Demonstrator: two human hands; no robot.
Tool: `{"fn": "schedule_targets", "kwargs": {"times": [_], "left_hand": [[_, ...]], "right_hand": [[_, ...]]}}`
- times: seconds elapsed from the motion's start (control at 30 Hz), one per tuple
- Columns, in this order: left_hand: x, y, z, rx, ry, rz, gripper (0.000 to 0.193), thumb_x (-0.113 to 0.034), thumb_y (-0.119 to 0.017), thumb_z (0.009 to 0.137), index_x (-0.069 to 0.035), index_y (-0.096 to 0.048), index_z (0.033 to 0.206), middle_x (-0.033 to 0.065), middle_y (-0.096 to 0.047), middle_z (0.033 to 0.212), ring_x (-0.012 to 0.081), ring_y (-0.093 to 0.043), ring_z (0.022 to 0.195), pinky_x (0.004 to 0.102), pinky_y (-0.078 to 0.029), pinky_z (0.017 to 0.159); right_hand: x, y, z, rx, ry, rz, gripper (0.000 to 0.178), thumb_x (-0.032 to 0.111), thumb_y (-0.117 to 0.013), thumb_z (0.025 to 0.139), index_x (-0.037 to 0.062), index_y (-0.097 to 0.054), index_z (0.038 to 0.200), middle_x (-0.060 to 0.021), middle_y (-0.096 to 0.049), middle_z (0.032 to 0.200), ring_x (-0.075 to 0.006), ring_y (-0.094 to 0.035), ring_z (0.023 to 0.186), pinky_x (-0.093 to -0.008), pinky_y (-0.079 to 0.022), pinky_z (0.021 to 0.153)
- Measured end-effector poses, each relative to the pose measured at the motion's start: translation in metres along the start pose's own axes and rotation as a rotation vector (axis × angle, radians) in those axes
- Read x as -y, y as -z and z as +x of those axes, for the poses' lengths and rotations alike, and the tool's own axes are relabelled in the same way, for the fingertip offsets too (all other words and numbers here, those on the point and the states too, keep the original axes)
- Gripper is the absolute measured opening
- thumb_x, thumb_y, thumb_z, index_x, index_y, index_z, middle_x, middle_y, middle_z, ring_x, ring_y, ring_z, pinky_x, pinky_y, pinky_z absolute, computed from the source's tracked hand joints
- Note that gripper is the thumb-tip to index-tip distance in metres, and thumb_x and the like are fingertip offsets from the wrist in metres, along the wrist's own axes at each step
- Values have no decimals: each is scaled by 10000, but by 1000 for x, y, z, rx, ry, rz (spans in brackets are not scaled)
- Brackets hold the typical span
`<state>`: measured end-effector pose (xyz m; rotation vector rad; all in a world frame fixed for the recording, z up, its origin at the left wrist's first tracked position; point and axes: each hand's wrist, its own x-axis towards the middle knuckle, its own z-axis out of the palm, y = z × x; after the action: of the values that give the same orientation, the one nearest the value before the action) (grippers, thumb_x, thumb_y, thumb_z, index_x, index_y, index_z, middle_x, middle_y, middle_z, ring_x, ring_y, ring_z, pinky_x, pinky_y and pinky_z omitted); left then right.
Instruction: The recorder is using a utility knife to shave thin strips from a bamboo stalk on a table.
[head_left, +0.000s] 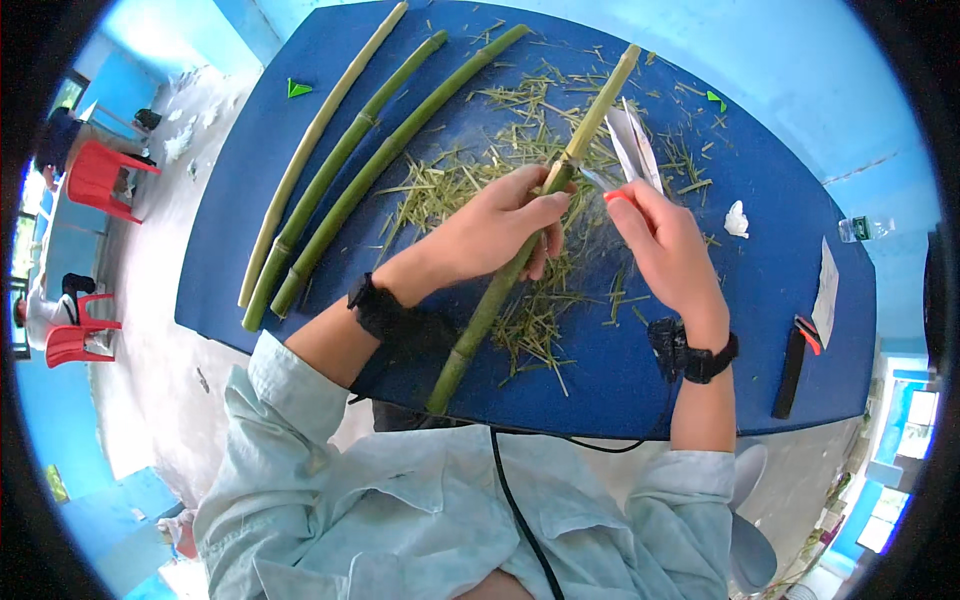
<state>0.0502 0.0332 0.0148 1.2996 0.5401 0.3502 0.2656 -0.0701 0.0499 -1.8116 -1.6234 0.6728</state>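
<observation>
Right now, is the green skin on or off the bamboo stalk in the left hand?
Partly off: the bamboo stalk is pale beyond the left hand, but green from there toward its near end.

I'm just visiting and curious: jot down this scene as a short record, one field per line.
Left hand: curled around a bamboo-like stalk
Right hand: grips a small blade close to the stalk; contact unclear
Held stalk: upper section pale, lower section green
Table: blue, strewn with shavings
Table's left side: three more stalks, one pale, two green
Table's right side: black-and-orange tool, white paper
</observation>
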Motion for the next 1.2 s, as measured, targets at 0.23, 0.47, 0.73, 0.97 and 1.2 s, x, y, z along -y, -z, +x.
{"fn": "schedule_targets", "kwargs": {"times": [0.23,0.47,0.73,0.97,1.2], "left_hand": [[-9,-22,-24,14,-137,-98,297,-344,-444,1170,-67,-473,1068,47,-602,796,123,-581,573,282,-451,510],[-10,-25,-33,-17,-134,-29,369,-385,-410,1177,-60,-492,1023,36,-550,747,120,-544,566,272,-423,504],[-25,-26,-18,-112,-308,119,451,-427,-369,1181,-79,-539,951,9,-497,733,124,-506,597,285,-430,590],[-44,-49,-32,-203,-123,-143,387,-406,-366,1183,-86,-539,1053,15,-478,749,150,-460,609,322,-430,614],[-53,-43,-8,-238,-241,-140,405,-427,-377,1175,-96,-529,999,0,-462,702,137,-444,587,312,-411,589]], "right_hand": [[15,-7,-19,-19,110,-34,314,324,-637,1065,18,-653,1000,-185,-553,693,-327,-556,597,-401,-428,581],[10,-11,-23,-56,168,-75,322,327,-637,1064,24,-661,957,-196,-555,692,-387,-556,605,-410,-422,563],[10,5,10,-67,375,-121,434,445,-595,1082,35,-736,1096,-183,-610,721,-276,-613,620,-399,-447,600],[28,5,5,22,178,-29,480,392,-504,1142,-19,-677,965,-109,-531,626,-165,-465,543,-375,-370,543],[29,3,28,-152,371,66,480,412,-492,1141,-23,-694,1109,-164,-655,802,-225,-588,725,-402,-476,701]]}}
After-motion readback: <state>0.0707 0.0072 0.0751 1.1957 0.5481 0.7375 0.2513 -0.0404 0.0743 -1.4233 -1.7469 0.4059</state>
